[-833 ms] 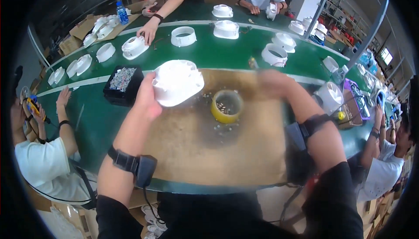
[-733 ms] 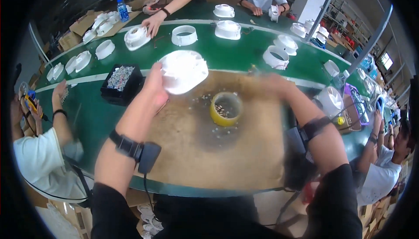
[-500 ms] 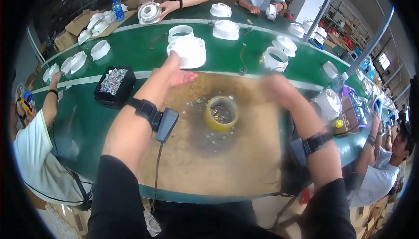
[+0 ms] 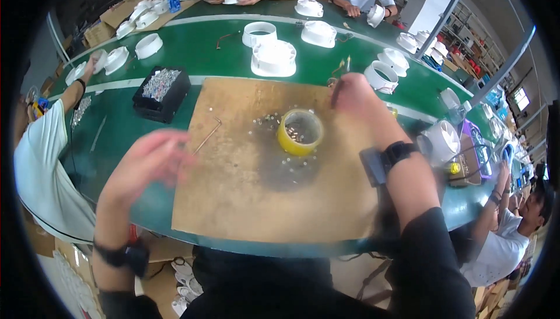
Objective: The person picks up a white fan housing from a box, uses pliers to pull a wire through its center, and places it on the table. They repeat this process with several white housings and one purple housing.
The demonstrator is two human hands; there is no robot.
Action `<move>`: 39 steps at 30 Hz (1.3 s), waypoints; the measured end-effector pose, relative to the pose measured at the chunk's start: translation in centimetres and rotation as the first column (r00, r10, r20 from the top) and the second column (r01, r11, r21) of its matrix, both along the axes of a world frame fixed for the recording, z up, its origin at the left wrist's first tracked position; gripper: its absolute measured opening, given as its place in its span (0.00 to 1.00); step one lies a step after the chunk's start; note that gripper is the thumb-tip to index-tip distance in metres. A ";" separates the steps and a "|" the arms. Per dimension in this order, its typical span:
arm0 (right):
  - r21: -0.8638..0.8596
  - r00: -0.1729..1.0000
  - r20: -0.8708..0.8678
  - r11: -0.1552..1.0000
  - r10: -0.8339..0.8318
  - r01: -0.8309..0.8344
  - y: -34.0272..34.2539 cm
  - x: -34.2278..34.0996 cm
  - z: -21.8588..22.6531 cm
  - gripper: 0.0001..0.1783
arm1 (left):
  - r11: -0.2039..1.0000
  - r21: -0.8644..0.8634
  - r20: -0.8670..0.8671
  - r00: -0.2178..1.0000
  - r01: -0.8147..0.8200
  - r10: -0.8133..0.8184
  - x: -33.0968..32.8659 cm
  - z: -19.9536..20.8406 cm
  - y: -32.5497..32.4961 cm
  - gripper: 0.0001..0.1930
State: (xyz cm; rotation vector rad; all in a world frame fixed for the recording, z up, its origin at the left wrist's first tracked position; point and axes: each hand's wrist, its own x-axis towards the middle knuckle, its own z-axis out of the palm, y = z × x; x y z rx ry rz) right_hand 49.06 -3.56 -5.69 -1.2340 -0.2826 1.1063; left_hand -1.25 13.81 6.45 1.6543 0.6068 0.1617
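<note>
My left hand hovers empty, fingers loose, over the brown board, my right hand pinches a thin tool near the yellow tape roll of screws, white housing already set on the green belt.

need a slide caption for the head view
Left hand empty and open over a brown board; right hand pinching a thin tool beyond a yellow tape roll of screws.

Head camera looks steeply down, close above the brown board.
</note>
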 end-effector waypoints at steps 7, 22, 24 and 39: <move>-0.065 0.960 0.218 0.979 -0.175 0.193 -2.6 -10.9 3.5 0.12 | 0.743 -0.020 -0.221 0.727 -0.669 0.650 -28.8 -9.8 -8.3 0.22; 0.238 0.952 0.069 0.922 0.297 -0.305 -16.1 -28.0 4.1 0.33 | 0.088 -0.049 -0.774 0.093 -0.995 0.627 -52.3 -53.3 -27.4 0.12; 0.208 0.940 0.189 0.924 0.283 -0.320 -15.9 -31.9 4.7 0.35 | 0.105 -0.049 -0.828 0.099 -0.993 0.552 -52.2 -58.0 -29.1 0.11; -0.071 0.888 0.439 0.991 0.133 -0.113 -17.4 -37.2 5.0 0.31 | 0.980 -0.118 -0.669 0.743 -0.159 0.040 -44.6 -66.7 -35.9 0.16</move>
